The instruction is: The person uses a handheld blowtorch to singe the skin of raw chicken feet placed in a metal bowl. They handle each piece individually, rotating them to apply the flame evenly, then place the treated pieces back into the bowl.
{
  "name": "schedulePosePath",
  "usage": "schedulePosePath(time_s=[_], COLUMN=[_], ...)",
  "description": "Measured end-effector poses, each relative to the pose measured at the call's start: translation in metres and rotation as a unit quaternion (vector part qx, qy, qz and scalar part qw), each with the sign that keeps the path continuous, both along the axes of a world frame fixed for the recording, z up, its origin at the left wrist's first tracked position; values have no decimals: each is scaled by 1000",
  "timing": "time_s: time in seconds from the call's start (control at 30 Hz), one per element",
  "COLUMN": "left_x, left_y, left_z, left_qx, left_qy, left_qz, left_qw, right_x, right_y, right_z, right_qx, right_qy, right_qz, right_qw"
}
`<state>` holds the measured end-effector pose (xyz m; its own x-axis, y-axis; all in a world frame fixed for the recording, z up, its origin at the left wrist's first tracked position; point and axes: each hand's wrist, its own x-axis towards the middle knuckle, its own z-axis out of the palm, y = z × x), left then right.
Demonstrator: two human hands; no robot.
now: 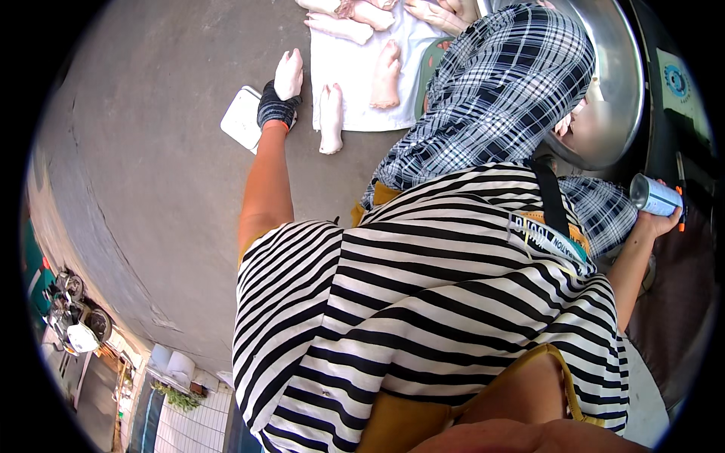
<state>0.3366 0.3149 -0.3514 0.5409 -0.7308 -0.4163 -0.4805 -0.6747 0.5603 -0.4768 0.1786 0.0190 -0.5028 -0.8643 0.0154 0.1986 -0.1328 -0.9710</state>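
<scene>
My left hand [276, 107], in a dark knitted glove, grips a pale pig's trotter [290, 73] with its hoof end pointing away from me. Beneath and beside that hand lies a flat white object [241, 119] with rounded corners, partly covered by it. One trotter [331, 119] rests across the near edge of a white cloth [345, 68], and another trotter [386, 76] lies fully on it. Out to the right, my bare right hand [660, 221] holds a light-blue gas canister [660, 195], apparently with a torch head with orange parts attached.
More trotters [345, 22] are heaped at the cloth's far end. A large steel basin [628, 102] holding pale pieces stands beyond my plaid-covered leg [498, 85]. Green plastic [426, 85] shows beside the cloth. Motorbikes [79, 317] are parked at the far left.
</scene>
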Motion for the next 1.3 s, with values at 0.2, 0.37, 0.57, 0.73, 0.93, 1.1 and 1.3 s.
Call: schedulePosePath(time_s=[0.2, 0.37, 0.57, 0.73, 0.93, 1.1, 1.3], left_x=[-40, 6, -33, -73, -74, -62, -32], left_y=[-24, 43, 114, 124, 104, 87, 103], left_z=[3, -23, 38, 29, 31, 33, -41], left_qx=[-34, -69, 231, 319, 323, 349, 329], left_qy=[-67, 56, -46, -41, -56, -11, -21], left_qz=[-47, 81, 26, 16, 19, 35, 39], left_qw=[996, 993, 972, 947, 945, 936, 943], right_x=[18, 6, -11, -10, -9, -9, -8], right_y=[-6, 3, 5, -11, -9, -5, -4], right_z=[3, 3, 3, 0, 0, 2, 2], right_qx=[4, -7, -3, 16, 21, 19, 24], right_qy=[-2, -20, -98, -57, -33, -36, -30], right_qz=[-20, 8, 44, 19, -3, 9, 2], right_qw=[1000, 1000, 994, 998, 999, 999, 999])
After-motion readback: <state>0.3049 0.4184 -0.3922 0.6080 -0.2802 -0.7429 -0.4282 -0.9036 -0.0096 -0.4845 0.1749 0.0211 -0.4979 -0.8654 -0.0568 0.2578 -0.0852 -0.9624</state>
